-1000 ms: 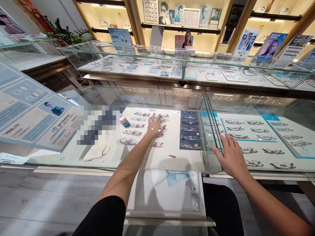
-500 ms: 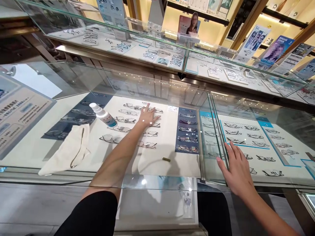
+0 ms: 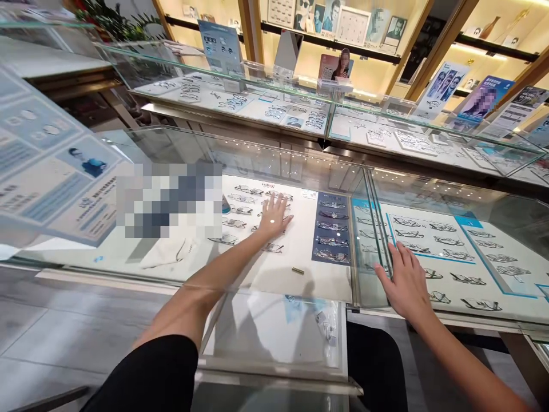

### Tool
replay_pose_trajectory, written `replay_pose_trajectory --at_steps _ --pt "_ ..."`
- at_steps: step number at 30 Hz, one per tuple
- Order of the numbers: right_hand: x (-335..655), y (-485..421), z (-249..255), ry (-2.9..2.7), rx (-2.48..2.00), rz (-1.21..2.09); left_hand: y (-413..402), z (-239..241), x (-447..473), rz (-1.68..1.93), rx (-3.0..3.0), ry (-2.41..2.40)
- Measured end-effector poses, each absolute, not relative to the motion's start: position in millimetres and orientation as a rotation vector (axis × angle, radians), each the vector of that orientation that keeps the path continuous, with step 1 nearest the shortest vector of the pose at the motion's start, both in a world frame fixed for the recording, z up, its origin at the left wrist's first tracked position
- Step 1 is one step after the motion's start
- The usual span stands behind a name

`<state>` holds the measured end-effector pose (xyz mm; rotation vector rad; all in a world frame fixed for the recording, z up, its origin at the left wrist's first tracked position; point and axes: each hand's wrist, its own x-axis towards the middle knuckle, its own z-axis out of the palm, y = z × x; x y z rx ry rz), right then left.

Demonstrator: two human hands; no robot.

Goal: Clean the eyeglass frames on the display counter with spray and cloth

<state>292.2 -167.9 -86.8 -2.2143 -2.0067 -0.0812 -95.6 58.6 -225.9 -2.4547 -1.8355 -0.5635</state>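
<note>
My left arm reaches inside a glass display case. My left hand (image 3: 274, 216) lies flat with fingers spread over rows of eyeglass frames (image 3: 240, 210) on a white display tray (image 3: 300, 252). My right hand (image 3: 405, 282) rests open, fingers spread, on the glass top (image 3: 450, 206) of the adjoining case, beside the metal seam between the two cases. Neither hand grips anything. A white cloth (image 3: 169, 254) and a spray bottle (image 3: 226, 205), partly hidden by a blurred patch, lie left of my left hand. A small brass cylinder (image 3: 297, 270) sits on the tray nearer me.
A dark panel of glasses (image 3: 331, 229) lies right of my left hand. More frames (image 3: 433, 234) fill the right case. A pulled-out drawer (image 3: 274, 337) sits below. A blue-and-white poster (image 3: 47, 166) stands at left. Another counter (image 3: 300, 109) with signs is behind.
The view has shifted up and left again. My left hand has stayed spread over the frames, moving slightly right. My right hand remains flat on the glass.
</note>
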Motion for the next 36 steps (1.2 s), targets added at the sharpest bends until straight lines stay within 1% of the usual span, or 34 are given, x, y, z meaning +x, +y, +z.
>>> replay_pose_trajectory --at_steps 6,11,13,15,18,20,22,24,27,30,33,36 --pt "291.3 -167.7 -83.6 -1.975 -2.191 -0.009 -54.3 -213.4 -85.0 -0.450 -2.661 -1.691" --pt "298.0 -165.2 -91.8 -1.961 -2.114 0.018 -136.8 -187.3 -94.3 -0.138 -2.930 -1.644" --pt "302.0 -161.7 -95.6 -1.956 -2.088 0.017 -164.8 -169.6 -98.7 -0.004 -3.065 -1.608" --pt "305.1 -159.3 -96.4 -1.942 -2.060 0.024 -189.9 -146.1 -104.2 0.045 -3.164 -1.615" --pt "302.9 -168.6 -89.2 -1.932 -1.922 0.085 -225.1 -103.0 -117.5 -0.007 -3.328 -1.603" --pt "293.6 -190.1 -80.3 -1.994 -1.769 0.176 -248.3 -75.3 -129.2 -0.060 -3.437 -1.463" --pt "278.1 -223.1 -71.3 -2.213 -1.601 0.356 -270.2 -54.4 -139.9 -0.058 -3.425 -1.330" --pt "259.3 -259.6 -64.4 -2.460 -1.415 0.451 -289.0 -42.6 -146.4 -0.019 -3.261 -1.388" --pt "232.5 -299.0 -60.7 -2.687 -1.227 0.409 -311.1 -39.2 -147.2 -0.066 -2.954 -1.552" --pt "215.5 -304.9 -65.4 -2.752 -1.136 0.262 -327.2 -48.2 -143.9 -0.207 -2.728 -1.605" --pt "210.0 -286.8 -73.7 -2.733 -1.106 0.097 -334.7 -70.6 -143.3 -0.339 -2.491 -1.773" --pt "210.0 -263.9 -79.3 -2.697 -1.123 -0.043 -331.3 -104.6 -143.4 -0.520 -2.241 -1.966"
